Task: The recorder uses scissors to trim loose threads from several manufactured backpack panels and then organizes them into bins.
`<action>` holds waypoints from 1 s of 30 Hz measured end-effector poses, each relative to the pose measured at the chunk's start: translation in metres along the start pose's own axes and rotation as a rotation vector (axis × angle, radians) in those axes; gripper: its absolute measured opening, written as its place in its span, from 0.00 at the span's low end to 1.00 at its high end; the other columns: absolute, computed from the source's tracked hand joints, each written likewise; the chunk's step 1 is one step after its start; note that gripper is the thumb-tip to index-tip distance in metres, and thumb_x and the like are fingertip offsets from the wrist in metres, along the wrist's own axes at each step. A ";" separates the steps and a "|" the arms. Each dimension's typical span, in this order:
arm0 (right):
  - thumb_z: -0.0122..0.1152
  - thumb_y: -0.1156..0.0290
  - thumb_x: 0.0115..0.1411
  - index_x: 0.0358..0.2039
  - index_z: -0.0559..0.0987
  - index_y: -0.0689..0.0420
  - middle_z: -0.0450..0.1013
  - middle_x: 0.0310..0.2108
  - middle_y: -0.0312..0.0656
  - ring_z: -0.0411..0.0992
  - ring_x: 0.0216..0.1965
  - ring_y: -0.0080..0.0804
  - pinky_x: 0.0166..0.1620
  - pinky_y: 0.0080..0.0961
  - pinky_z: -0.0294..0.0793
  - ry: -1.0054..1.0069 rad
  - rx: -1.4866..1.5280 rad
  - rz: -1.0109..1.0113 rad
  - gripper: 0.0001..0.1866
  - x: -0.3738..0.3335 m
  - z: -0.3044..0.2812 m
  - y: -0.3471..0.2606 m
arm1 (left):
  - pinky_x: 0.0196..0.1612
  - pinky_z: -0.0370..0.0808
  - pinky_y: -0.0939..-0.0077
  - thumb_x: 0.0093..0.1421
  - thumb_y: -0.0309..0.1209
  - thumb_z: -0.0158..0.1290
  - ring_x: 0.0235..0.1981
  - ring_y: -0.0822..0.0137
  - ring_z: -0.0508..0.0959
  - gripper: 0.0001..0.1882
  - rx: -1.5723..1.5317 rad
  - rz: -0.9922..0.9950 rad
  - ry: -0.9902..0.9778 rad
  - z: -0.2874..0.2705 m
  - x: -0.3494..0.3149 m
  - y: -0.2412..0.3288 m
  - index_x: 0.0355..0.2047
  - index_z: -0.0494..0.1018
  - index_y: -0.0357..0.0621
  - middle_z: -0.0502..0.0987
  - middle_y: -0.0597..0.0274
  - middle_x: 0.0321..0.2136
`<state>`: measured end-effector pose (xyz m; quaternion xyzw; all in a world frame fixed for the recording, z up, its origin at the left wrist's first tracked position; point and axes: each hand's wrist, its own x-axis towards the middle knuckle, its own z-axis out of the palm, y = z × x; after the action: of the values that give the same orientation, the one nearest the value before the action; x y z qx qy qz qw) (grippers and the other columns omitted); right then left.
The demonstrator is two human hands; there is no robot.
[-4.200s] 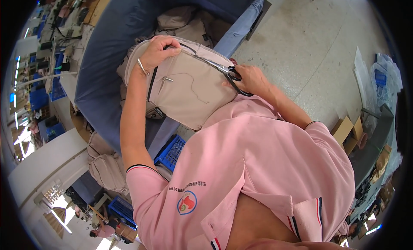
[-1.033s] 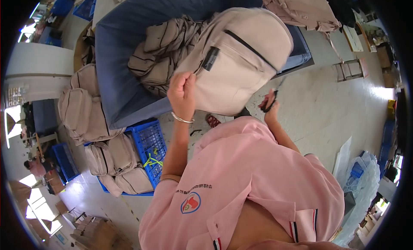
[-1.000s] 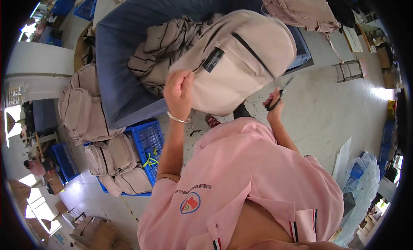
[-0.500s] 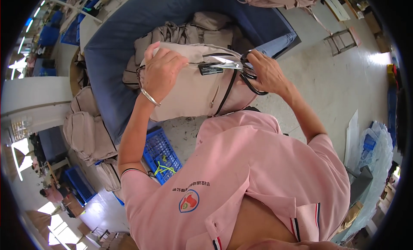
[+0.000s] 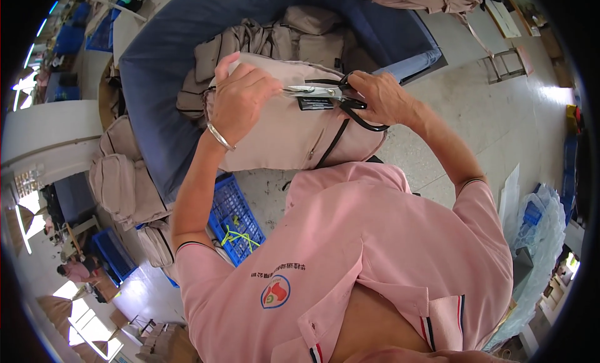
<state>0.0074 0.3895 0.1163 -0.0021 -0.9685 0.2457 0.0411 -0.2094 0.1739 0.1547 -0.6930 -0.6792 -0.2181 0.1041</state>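
Observation:
A pale beige-pink backpack (image 5: pixel 269 138) with black trim, a zipper and a black label (image 5: pixel 315 104) lies across the front of the blue padded bin. My left hand (image 5: pixel 240 100), a bracelet at its wrist, grips the far left part of the backpack, its finger and thumb pinched at the seam; whether a thread is between them is too small to tell. My right hand (image 5: pixel 382 97) holds scissors (image 5: pixel 322 92) by their black handles. Their blades point left above the label, nearly closed, with the tips beside my left fingertips.
Behind the backpack, the blue padded bin (image 5: pixel 150 82) holds several similar bags (image 5: pixel 269 41). More bags (image 5: pixel 119 182) are piled at its left. A blue plastic crate (image 5: pixel 234 207) with yellow-green ties sits below. At far right are a metal-framed stool (image 5: pixel 503 66) and clear plastic wrap (image 5: pixel 544 219).
The scissors have shifted left toward my left fingertips, and their blades have come closer together. My left hand keeps its hold on the backpack.

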 end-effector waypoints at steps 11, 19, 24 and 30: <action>0.70 0.54 0.53 0.26 0.69 0.62 0.70 0.23 0.52 0.70 0.25 0.57 0.28 0.44 0.66 0.049 0.168 0.065 0.24 -0.012 0.039 0.019 | 0.61 0.59 0.60 0.51 0.29 0.61 0.33 0.71 0.75 0.03 -0.105 0.043 -0.089 0.029 0.013 -0.020 0.27 0.78 0.51 0.77 0.74 0.26; 0.66 0.52 0.55 0.29 0.71 0.62 0.73 0.26 0.52 0.72 0.26 0.55 0.29 0.45 0.70 0.110 0.029 0.046 0.24 -0.002 0.055 0.027 | 0.61 0.59 0.59 0.52 0.30 0.61 0.34 0.71 0.75 0.03 -0.113 0.045 -0.124 0.037 0.013 -0.034 0.27 0.78 0.51 0.77 0.74 0.26; 0.67 0.52 0.54 0.27 0.70 0.62 0.71 0.25 0.52 0.71 0.27 0.57 0.29 0.45 0.68 0.063 0.116 0.078 0.24 0.003 0.069 0.034 | 0.62 0.57 0.58 0.54 0.33 0.61 0.35 0.69 0.75 0.04 -0.046 0.032 -0.105 0.035 0.008 -0.041 0.29 0.79 0.50 0.77 0.74 0.27; 0.68 0.52 0.54 0.26 0.68 0.62 0.69 0.24 0.51 0.69 0.26 0.57 0.28 0.46 0.66 0.072 0.192 0.075 0.25 0.008 0.084 0.032 | 0.54 0.61 0.64 0.55 0.33 0.60 0.36 0.66 0.75 0.04 -0.077 -0.289 -0.094 0.027 -0.015 -0.054 0.28 0.80 0.48 0.78 0.71 0.28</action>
<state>-0.0076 0.3784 0.0281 -0.0431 -0.9376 0.3386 0.0669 -0.2580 0.1759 0.1159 -0.6011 -0.7670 -0.2240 0.0133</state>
